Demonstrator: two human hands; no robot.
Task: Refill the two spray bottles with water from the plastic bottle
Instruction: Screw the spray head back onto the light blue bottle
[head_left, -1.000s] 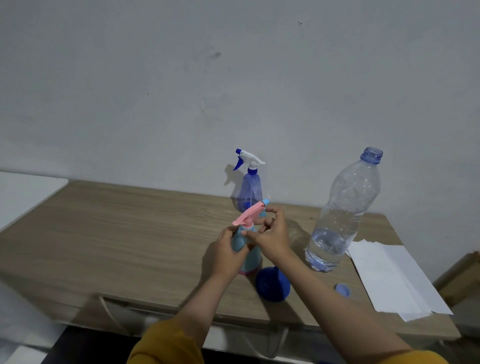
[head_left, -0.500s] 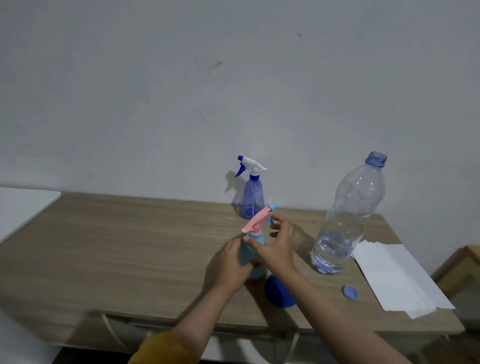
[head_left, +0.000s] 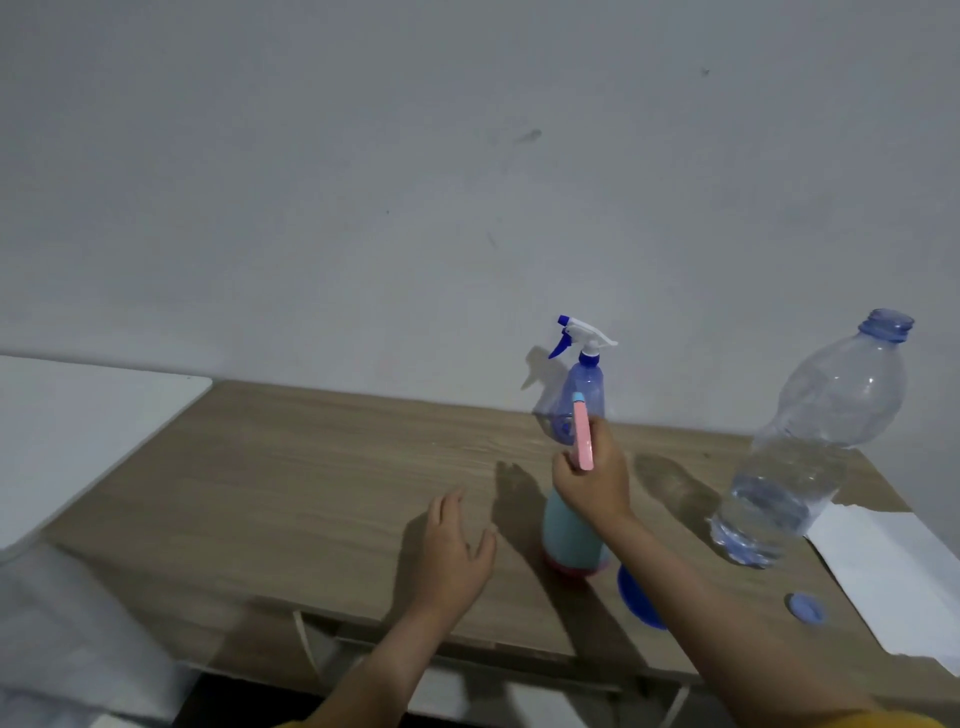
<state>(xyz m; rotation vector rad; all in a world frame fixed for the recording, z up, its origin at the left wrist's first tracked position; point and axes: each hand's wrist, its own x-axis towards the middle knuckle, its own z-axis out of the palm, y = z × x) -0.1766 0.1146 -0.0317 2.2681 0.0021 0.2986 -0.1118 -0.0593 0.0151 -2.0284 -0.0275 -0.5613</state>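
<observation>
The right hand (head_left: 592, 480) grips the pink trigger head (head_left: 583, 436) of the teal spray bottle (head_left: 569, 532), which stands upright on the worktop (head_left: 311, 488). The left hand (head_left: 457, 551) hovers to its left — fingers spread, holding nothing. Behind, by the wall, stands the blue spray bottle (head_left: 584, 387). Farther right stands the uncapped plastic bottle (head_left: 810, 452), partly full; its cap (head_left: 806, 608) lies nearer, beside white paper (head_left: 893, 577).
</observation>
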